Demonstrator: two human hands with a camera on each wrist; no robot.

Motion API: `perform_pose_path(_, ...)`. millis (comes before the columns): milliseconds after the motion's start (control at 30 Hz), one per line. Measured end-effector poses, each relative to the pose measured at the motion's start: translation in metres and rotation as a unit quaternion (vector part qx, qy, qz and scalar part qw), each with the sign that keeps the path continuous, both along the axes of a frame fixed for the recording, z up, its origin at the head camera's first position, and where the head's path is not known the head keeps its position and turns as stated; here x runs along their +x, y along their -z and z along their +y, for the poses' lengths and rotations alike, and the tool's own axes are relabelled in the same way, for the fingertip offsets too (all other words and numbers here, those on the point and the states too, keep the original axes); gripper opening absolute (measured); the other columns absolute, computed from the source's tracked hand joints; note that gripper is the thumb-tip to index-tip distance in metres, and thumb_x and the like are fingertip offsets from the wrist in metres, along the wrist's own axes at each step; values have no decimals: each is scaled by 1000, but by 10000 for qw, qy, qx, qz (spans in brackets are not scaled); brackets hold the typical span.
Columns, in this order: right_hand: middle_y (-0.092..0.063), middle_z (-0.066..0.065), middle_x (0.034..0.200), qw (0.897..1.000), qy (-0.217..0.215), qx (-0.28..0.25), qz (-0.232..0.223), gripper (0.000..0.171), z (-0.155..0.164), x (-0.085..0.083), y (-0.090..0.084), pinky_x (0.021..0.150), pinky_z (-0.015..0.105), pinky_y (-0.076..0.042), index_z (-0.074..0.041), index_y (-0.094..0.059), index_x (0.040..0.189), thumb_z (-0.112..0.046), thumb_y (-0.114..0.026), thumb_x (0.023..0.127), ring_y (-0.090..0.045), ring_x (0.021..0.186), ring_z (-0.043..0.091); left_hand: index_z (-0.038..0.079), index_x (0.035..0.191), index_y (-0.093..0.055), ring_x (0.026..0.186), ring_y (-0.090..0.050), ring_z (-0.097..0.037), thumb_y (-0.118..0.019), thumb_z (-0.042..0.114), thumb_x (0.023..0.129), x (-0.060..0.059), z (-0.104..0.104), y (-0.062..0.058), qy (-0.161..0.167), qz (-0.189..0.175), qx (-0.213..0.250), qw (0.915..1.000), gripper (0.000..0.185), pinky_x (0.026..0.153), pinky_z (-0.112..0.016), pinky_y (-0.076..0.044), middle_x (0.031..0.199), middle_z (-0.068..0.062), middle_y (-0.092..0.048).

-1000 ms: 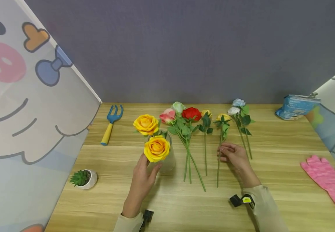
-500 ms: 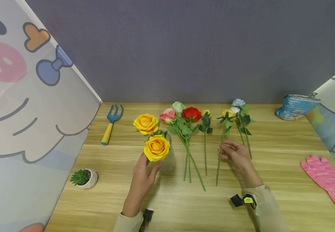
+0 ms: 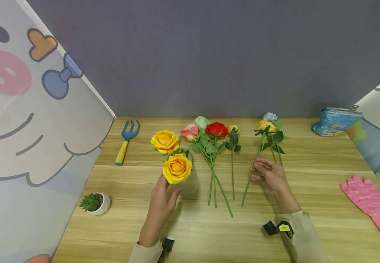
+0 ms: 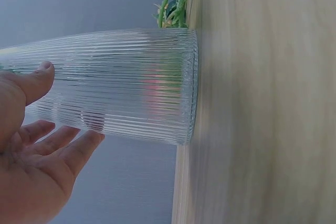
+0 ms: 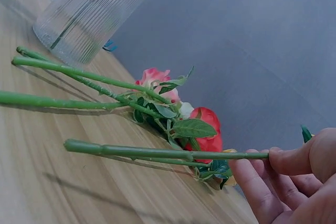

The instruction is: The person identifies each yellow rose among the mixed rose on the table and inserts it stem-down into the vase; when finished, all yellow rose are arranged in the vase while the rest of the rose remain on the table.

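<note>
At the far left of the head view, a small potted succulent (image 3: 92, 202) is seen low on the wooden table (image 3: 190, 233), and one blue-and-yellow hand fork (image 3: 126, 141) lies above it. Next, a ribbed glass vase (image 3: 190, 178) stands upright left of centre, with two yellow roses (image 3: 177, 168) in it. The left hand (image 3: 162, 199) is held against the vase's near side, thumb and fingers spread lightly along the glass (image 4: 121, 85); whether it grips firmly cannot be told.

In the middle, four roses (image 3: 212, 146) are laid flat on the table: pink, pale green, red and a small yellow one, stems pointing toward the lower edge of the frame.

Right of centre, the stem of one yellow rose (image 3: 264, 126) is pinched between thumb and fingertips of the right hand (image 3: 270, 174). Its long axis runs from lower left to upper right, the cut end nearest the vase, the bloom away from it. The vase lies to the left of this hand. One blue rose (image 3: 270, 117) remains behind the bloom.

At the far right, one blue packet (image 3: 336, 119) and one pink glove (image 3: 372, 202) are seen.
</note>
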State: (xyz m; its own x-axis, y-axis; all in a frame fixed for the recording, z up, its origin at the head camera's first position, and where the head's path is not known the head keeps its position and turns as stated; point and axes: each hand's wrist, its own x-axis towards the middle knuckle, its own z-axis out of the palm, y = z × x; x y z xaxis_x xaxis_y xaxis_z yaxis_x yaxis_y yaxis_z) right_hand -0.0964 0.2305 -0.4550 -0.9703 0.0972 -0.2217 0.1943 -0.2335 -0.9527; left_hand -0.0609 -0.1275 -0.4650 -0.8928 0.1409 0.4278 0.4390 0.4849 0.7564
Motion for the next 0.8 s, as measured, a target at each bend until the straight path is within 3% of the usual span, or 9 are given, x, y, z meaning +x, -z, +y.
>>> perform_pose_path(400, -71, -2, 92, 9972, 19, -668, 331, 21, 1, 0, 4, 73, 21, -64, -8, -63, 100, 8, -51, 104, -74, 83, 9, -7, 137, -48, 126, -61, -41, -80, -8, 85, 0, 0, 1, 5, 132, 13, 9999, 61, 102, -49, -56, 132, -24, -59)
perform_pose_path(800, -70, 1, 92, 9918, 347, -1144, 456, 18, -1, 0, 4, 74, 24, -65, -7, -61, 98, 6, -50, 105, -74, 80, 12, -7, 137, -47, 127, -60, -41, -79, -8, 85, 0, 0, 1, 21, 99, 33, 9999, 61, 103, -49, -55, 133, -25, -58)
